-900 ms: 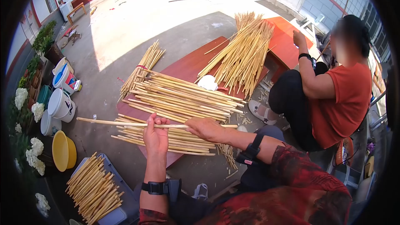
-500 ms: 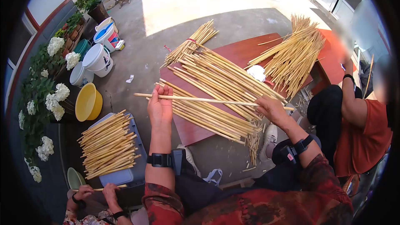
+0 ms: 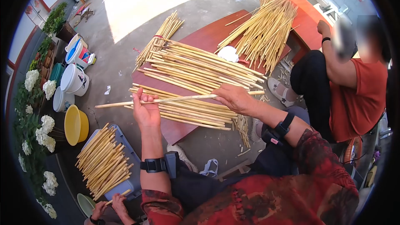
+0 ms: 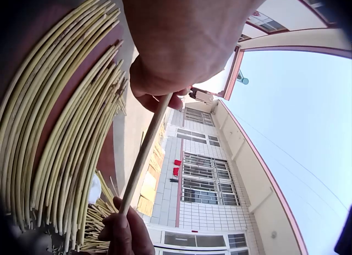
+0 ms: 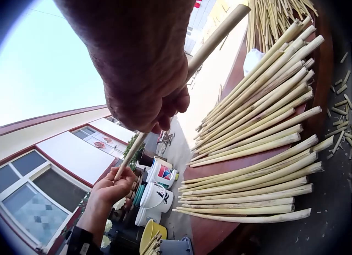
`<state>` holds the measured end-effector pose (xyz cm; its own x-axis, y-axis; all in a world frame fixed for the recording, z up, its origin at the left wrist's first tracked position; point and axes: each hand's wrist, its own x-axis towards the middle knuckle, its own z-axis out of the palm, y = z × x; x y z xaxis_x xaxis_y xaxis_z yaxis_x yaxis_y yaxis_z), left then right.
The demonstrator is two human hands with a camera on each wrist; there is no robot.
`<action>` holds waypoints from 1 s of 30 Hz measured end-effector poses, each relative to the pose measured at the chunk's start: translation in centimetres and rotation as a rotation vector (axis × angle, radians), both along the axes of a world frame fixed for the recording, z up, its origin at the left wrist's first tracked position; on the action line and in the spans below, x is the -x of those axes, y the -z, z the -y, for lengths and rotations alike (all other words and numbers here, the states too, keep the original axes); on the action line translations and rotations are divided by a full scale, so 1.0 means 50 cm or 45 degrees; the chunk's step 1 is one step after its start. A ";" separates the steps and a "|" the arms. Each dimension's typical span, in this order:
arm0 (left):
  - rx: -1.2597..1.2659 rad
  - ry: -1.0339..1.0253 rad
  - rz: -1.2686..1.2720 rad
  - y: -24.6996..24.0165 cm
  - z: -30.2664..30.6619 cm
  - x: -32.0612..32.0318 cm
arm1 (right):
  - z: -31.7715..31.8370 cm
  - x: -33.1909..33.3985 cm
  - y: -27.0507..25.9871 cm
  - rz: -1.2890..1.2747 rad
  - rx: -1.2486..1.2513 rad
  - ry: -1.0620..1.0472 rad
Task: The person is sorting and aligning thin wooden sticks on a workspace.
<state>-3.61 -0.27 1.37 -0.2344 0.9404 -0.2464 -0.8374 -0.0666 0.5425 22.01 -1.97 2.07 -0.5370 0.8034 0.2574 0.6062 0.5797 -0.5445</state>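
Observation:
A long pale stick (image 3: 187,98) lies across both hands, over the rows of similar sticks on the red board. My left hand (image 3: 146,110) is palm up with its fingers curled around the stick, whose thin end juts out to the left. In the right wrist view the left hand (image 5: 113,189) shows thumb and fingers closed about it. Nearer the thick end, my right hand (image 3: 235,99) grips the stick from above; that end sticks out past the hand. The left wrist view shows the right hand (image 4: 125,230) with fingers and thumb around it.
Sorted sticks (image 3: 196,68) cover the red board (image 3: 175,131), with a tied bundle (image 3: 160,37) behind and a loose heap (image 3: 266,29) at the far right. A blue bin (image 3: 125,139) holds shorter sticks. Buckets (image 3: 74,79) stand left; a person in orange (image 3: 358,96) sits right.
The stick slid rightward through my left hand as the right hand moved away from it, then came partly back left. The head view turned too; another person's hands now show at lower left.

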 end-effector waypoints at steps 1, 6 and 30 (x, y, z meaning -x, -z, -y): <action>0.011 0.020 0.000 -0.001 0.009 -0.032 | -0.001 0.006 0.005 -0.015 -0.002 0.018; 0.078 0.615 -0.295 0.017 0.032 -0.099 | -0.001 0.026 0.015 -0.123 0.128 0.047; -0.142 0.307 -0.035 0.004 0.016 -0.051 | 0.019 -0.003 -0.012 -0.208 0.896 -0.218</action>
<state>-1.07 -1.09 1.17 -0.0058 0.9909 -0.1347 -0.8213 0.0722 0.5659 22.15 -2.93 2.68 -0.6683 0.7165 -0.1999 0.4182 0.1397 -0.8976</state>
